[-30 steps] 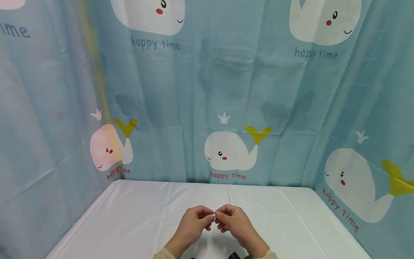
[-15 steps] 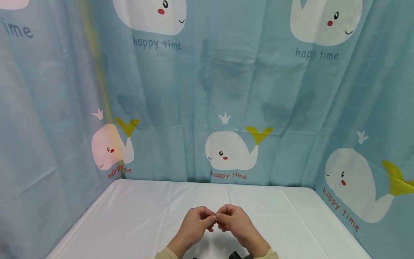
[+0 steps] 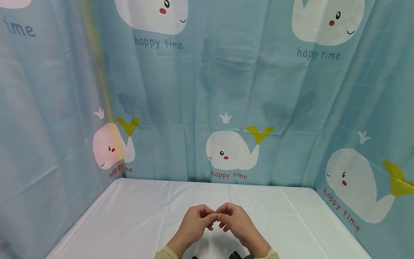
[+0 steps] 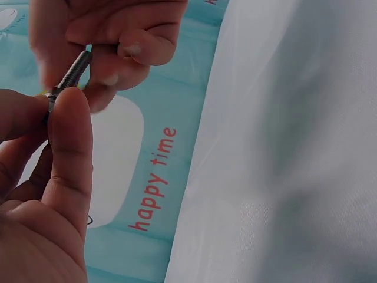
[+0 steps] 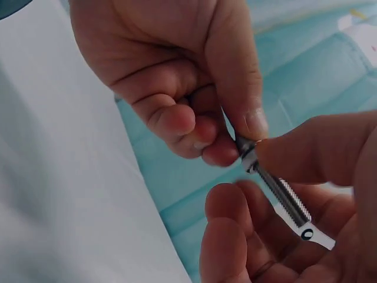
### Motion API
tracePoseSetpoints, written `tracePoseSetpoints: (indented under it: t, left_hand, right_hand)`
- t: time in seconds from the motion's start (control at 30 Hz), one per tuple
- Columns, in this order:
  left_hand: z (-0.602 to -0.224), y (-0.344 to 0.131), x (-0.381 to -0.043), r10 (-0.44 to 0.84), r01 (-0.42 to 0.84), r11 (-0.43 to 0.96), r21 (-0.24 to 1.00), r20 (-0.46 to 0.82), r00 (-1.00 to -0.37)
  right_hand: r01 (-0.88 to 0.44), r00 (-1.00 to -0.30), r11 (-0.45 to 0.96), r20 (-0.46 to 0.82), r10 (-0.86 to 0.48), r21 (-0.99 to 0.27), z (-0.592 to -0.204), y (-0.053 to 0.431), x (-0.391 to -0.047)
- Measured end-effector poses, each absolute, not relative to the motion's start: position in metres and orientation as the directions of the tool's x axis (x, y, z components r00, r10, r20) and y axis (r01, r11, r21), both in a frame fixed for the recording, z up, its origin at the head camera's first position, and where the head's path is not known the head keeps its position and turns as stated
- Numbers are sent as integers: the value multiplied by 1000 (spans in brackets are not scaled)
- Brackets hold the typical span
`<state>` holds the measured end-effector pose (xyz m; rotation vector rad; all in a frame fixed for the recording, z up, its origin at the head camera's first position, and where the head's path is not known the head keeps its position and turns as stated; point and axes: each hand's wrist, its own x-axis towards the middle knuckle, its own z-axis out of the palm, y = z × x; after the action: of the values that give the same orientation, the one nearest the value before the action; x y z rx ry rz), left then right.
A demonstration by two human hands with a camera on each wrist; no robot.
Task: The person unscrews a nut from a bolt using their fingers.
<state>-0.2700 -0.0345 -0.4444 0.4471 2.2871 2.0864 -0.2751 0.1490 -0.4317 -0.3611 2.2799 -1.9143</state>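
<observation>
My left hand (image 3: 194, 223) pinches the head end of a metal bolt (image 4: 76, 71) between thumb and fingertips. Its threaded shaft points out of that grip toward my right hand (image 3: 237, 223). In the right wrist view a small metal nut (image 5: 250, 160) sits on the bolt close to the left fingertips. The right thumb (image 5: 283, 154) lies at this nut, with the right fingers curled below it, slightly blurred. From the head view only a sliver of metal shows where the fingertips meet; the head of the bolt is hidden in the left grip.
Both hands are raised over a table with a white cloth (image 3: 129, 223). Blue curtains (image 3: 181, 108) printed with whales enclose its back and sides. Dark objects (image 3: 236, 255) show at the bottom edge, between the wrists.
Both hands stay together in nearly the same place. The right fingers have shifted slightly at the bolt, and a glint of metal shows again between the fingertips.
</observation>
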Motion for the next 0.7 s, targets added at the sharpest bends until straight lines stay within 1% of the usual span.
tracePoseSetpoints:
  t: [0.23, 0.5, 0.7]
  left_hand:
    - [-444, -34, -272, 204, 194, 55, 979, 180, -962]
    - [-443, -36, -271, 222, 206, 61, 977, 188, -957]
    - [-442, -36, -272, 219, 202, 59, 978, 184, -958]
  right_hand:
    - [-62, -963, 167, 14, -270, -984, -430, 151, -276]
    - [-107, -950, 153, 56, -307, -982, -431, 151, -277]
    - [-93, -951, 168, 37, -308, -981, -431, 151, -276]
